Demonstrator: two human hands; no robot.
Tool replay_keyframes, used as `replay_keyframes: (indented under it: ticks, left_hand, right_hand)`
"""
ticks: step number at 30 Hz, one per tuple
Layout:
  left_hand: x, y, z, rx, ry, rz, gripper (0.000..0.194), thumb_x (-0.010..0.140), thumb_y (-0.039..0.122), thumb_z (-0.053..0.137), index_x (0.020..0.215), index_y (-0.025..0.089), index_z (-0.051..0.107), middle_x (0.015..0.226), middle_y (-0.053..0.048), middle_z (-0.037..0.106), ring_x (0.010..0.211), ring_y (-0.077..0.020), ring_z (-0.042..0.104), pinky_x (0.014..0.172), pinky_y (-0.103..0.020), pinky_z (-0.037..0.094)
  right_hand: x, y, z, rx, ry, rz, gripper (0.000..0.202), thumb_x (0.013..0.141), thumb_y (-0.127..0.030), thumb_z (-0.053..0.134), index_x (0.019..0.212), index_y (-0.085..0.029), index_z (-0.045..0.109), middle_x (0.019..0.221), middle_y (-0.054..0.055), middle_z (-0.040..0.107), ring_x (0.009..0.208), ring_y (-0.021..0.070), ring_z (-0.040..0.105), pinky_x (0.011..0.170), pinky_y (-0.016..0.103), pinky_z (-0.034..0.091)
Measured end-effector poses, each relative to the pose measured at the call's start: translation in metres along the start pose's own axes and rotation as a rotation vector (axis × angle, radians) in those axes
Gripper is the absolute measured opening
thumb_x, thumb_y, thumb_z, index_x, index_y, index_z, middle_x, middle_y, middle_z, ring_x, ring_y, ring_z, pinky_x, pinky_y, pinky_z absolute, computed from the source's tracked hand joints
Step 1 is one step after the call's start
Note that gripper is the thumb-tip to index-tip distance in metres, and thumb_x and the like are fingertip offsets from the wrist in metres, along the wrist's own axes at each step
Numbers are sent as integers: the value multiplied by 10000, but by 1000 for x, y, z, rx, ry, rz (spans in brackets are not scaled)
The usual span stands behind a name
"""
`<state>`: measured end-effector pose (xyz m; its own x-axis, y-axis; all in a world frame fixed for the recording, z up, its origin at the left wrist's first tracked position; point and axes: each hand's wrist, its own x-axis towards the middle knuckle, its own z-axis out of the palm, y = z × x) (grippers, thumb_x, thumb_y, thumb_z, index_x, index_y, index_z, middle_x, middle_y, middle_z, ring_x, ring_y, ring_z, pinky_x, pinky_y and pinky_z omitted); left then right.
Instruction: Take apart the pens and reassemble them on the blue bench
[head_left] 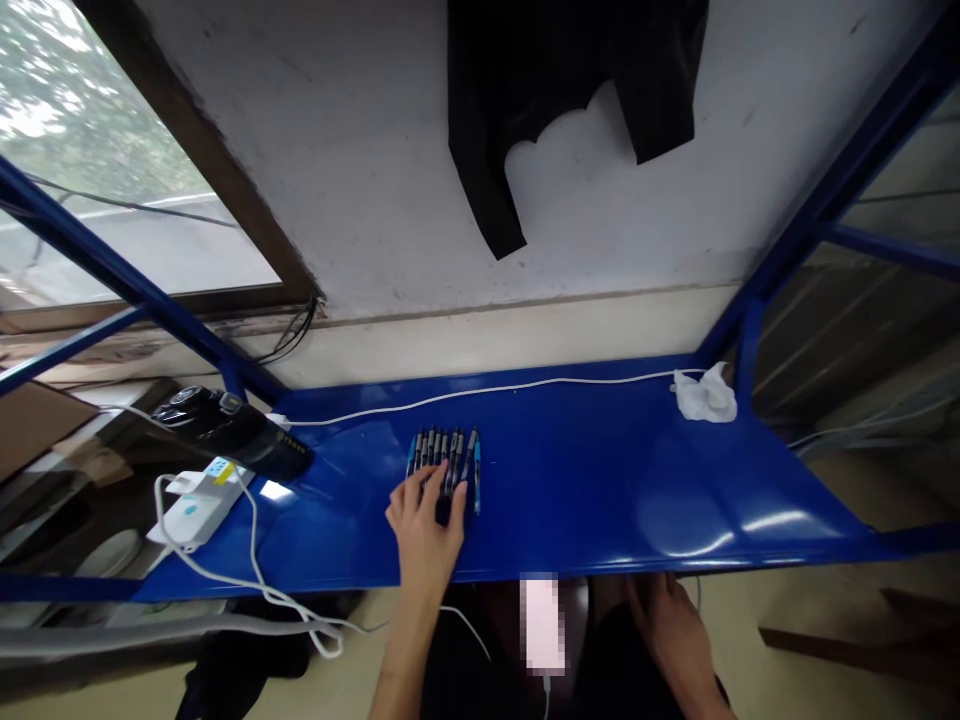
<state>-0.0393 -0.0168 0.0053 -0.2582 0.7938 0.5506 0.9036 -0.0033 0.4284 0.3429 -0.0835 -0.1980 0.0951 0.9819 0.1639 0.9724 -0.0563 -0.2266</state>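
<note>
A row of pens lies side by side on the blue tabletop, most dark with grey grips and a bright blue one at each end. Over the near ends of the row rests my left hand, its fingers and thumb spread and touching the pens; none is lifted. Some pens are partly covered by the fingers. Below the table's front edge, my right hand lies by my right leg, its fingertips hidden, nothing visible in it.
At the left lie a black bottle and a white power strip with looping cables. A white cord runs along the back to a crumpled tissue. A pixelated rectangle with a cable sits between my legs. Blue posts frame the table.
</note>
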Motion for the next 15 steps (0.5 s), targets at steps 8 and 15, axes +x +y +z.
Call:
replay_keyframes:
  ticks: [8,15]
  left_hand:
    - [15,-51,-10,15,-355,168,611,1120,487,512,1703,330,414,1756,-99,438,1663,-371,293,1253,-613,400]
    - [6,-10,-12,27,-224,275,292,1077,415,642,1307,272,751,1354,-127,709,1291,-340,579,1063,-497,468]
  right_hand:
    - [-3,-20,-5,-214,-67,-16,464,1057,-448,407,1250,-124,679,1250,255,681,1151,461,633,888,559,534]
    - [-4,-21,-9,-48,-91,-100,438,1041,-382,417,1275,-176,725,1303,230,712,1261,467,630,942,588,539]
